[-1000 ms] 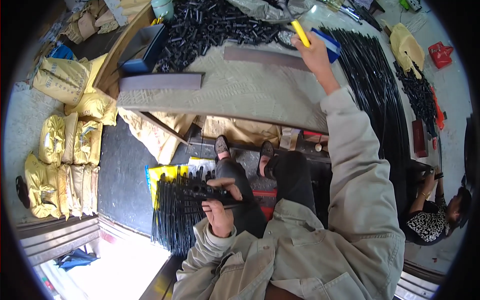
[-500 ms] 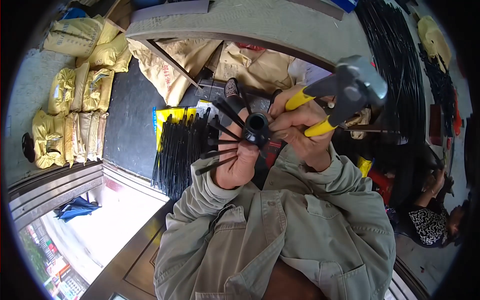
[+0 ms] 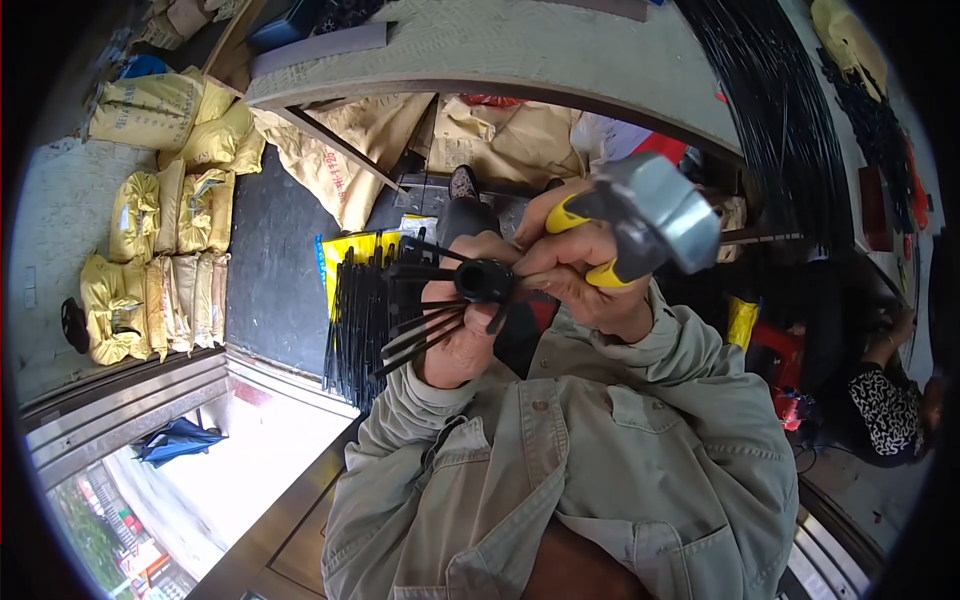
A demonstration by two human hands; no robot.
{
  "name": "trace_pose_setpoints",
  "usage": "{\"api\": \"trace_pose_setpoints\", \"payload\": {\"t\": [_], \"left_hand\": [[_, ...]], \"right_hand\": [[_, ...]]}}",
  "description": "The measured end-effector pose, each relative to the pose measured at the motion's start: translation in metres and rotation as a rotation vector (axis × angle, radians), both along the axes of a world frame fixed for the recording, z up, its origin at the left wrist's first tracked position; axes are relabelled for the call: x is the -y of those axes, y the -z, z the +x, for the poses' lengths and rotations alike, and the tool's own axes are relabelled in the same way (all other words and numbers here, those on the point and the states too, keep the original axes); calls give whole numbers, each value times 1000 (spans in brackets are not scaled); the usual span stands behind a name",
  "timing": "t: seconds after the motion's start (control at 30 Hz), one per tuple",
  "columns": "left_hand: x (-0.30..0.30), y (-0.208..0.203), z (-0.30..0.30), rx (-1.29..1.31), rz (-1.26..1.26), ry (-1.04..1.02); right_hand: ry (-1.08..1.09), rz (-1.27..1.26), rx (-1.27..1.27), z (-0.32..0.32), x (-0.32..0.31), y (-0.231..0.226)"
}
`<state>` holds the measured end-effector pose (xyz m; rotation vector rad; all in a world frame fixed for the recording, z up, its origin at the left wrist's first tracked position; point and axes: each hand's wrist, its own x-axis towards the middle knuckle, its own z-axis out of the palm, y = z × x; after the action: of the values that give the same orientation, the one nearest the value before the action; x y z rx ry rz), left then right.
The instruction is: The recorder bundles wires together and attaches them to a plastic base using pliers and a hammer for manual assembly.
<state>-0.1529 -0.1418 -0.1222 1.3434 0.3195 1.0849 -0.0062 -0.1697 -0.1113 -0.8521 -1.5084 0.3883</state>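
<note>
My left hand (image 3: 462,340) holds a small black round hub (image 3: 483,281) close to my chest, with several thin black rods (image 3: 418,332) fanning out of it to the left. My right hand (image 3: 590,285) is shut on a pair of pliers with yellow handles (image 3: 575,215). The grey metal head of the pliers (image 3: 662,212) points up and to the right. The fingertips of my right hand touch the hub's right side. Both sleeves are pale green.
A heap of black rods (image 3: 352,312) lies on a yellow sheet by my feet. A curved grey table (image 3: 520,55) stands ahead, with long black rods (image 3: 785,120) on its right. Yellow sacks (image 3: 160,250) are stacked at left. Another person (image 3: 885,420) sits at right.
My right hand, which was stretched out over the far table, has come back with the yellow-handled pliers to the hub. My left hand has lifted the hub and rods up from my lap.
</note>
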Motion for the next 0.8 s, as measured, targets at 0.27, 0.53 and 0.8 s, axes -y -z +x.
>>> {"api": "trace_pose_setpoints", "payload": {"t": [0.27, 0.53, 0.8], "left_hand": [[1, 4, -5, -13, -104, -45], [-4, 7, -7, -27, -99, -52], [-4, 11, -7, -76, -186, -89]], "right_hand": [[1, -4, 93, -3, -5, 1], [-10, 15, -14, -8, -12, 9], [-38, -76, -131, -18, -10, 16]]}}
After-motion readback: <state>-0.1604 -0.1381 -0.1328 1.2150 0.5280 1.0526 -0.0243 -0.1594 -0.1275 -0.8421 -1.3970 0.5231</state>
